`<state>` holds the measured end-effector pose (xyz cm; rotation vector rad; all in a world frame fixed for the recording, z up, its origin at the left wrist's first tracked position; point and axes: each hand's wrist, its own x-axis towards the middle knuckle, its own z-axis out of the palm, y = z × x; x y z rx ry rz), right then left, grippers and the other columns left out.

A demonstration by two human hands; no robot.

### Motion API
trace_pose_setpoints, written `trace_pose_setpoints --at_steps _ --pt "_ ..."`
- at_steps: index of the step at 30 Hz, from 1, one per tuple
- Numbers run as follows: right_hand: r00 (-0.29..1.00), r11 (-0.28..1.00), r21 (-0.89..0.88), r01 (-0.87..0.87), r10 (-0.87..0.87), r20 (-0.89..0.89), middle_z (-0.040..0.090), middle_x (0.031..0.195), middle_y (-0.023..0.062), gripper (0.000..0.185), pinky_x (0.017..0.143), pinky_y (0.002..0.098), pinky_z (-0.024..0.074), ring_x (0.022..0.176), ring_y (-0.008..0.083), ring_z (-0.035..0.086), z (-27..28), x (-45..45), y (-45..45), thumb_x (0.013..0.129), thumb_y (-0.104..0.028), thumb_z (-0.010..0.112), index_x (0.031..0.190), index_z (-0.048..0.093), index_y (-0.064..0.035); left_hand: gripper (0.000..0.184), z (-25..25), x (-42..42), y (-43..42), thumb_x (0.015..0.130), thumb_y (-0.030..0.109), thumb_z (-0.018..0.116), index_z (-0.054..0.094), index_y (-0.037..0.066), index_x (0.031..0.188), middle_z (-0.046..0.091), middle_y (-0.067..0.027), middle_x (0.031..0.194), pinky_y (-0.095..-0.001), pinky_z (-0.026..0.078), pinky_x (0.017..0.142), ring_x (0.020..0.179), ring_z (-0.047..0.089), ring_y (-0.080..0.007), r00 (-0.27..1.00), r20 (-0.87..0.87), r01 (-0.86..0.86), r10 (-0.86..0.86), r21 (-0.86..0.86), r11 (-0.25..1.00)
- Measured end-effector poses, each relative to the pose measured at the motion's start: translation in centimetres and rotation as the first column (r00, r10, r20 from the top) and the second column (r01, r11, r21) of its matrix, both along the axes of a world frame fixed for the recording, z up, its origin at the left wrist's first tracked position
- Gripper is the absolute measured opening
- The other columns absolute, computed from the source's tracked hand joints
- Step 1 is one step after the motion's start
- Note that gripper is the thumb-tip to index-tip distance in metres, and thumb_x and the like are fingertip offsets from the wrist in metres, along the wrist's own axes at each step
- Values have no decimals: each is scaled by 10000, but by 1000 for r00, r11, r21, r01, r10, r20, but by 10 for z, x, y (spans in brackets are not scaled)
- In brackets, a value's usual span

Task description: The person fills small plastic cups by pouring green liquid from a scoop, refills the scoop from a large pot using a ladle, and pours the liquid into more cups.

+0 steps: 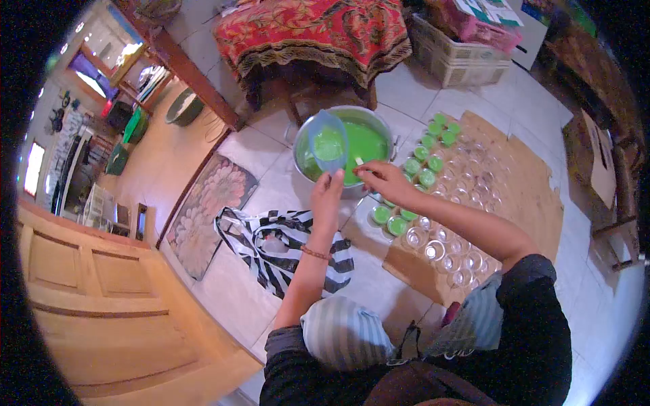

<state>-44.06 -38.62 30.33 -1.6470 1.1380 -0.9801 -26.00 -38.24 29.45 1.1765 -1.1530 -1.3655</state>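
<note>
My left hand (328, 193), with a beaded bracelet at the wrist, is closed on the near end of a translucent blue measuring jug (329, 139). Green liquid shows inside the jug, which is over the left side of a large metal pot (391, 139). More bright green liquid (365, 139) fills the pot. At the pot's near right rim, the fingers of my right hand (384, 180) are pinched together by a small pale piece; its kind is too small to make out. Right of the pot stand several clear cups (434, 251), and those nearest it hold green liquid (426, 178).
The cups stand on flat brown cardboard (535, 196) on the tiled floor. A black-and-white striped bag (271, 247) and a floral mat (210, 216) lie left. Behind the pot is a table with a red cloth (311, 34); a white crate (460, 64) stands behind right.
</note>
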Motion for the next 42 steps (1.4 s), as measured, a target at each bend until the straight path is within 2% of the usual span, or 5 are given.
trace_pose_setpoints --at_steps 8,33,38,39,42 --pt "723 830 511 -221 -213 658 573 856 24 272 625 281 449 722 134 535 36 14 11 884 -350 544 943 575 -86 190 50 -54 29 915 232 521 541 73 812 416 49 678 -197 330 554 602 360 -47 987 -163 3 -1 7 1000" --pt "720 902 374 216 -406 563 581 851 53 182 710 308 506 763 158 565 84 -120 46 887 -236 540 913 570 -58 252 113 -133 43 879 253 570 596 49 1025 601 -57 980 -302 479 786 902 569 -151 950 -97 305 -297 72 950" --pt "705 880 249 405 -474 528 505 754 16 204 717 341 517 689 133 510 41 -192 30 877 -278 515 831 555 -83 387 153 -92 135 856 251 578 534 27 1168 541 -152 1187 -348 366 978 1128 495 -237 504 99 863 -858 -29 504" --pt "692 855 244 457 -515 506 485 737 11 208 713 344 515 680 126 495 34 -205 27 878 -281 507 811 545 -88 374 161 -85 163 874 258 551 508 64 1192 469 -173 1278 -372 358 991 1177 464 -277 443 600 892 -666 -223 393" --pt "652 792 236 563 -601 463 446 703 1 220 704 350 511 661 112 465 9 -237 21 878 -288 490 772 524 -98 357 152 -71 229 881 284 540 496 87 1176 386 -171 1349 -399 367 996 1214 421 -315 297 506 955 -810 -140 263"
